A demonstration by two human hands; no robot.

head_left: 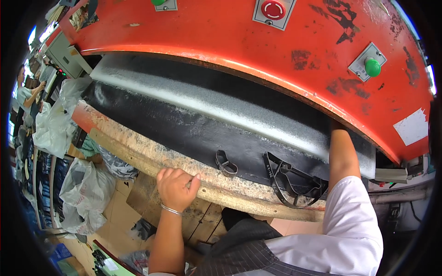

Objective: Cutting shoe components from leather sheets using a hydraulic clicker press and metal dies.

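My left hand [178, 187] is closed over the front wooden edge [138, 158] of the machine bed, fingers curled onto the board and thumb at the right side. My right forearm [344, 154] reaches in beneath the orange machine head; the hand itself is hidden there. On the bed lies a light grey slab [202, 108] with a whitish front edge, partly under the head. At the bed's front sit two dark metal cutting dies: a small one with a waisted outline [226, 164] and, nearer my right arm, a larger braced one [287, 177].
The orange machine head [207, 32] spans the far side, with a red button [273, 9] and a green button [372, 67]. White plastic bags [85, 193] stand at the left, by a shelf of dark goods. Farther left, another person [27, 92] works.
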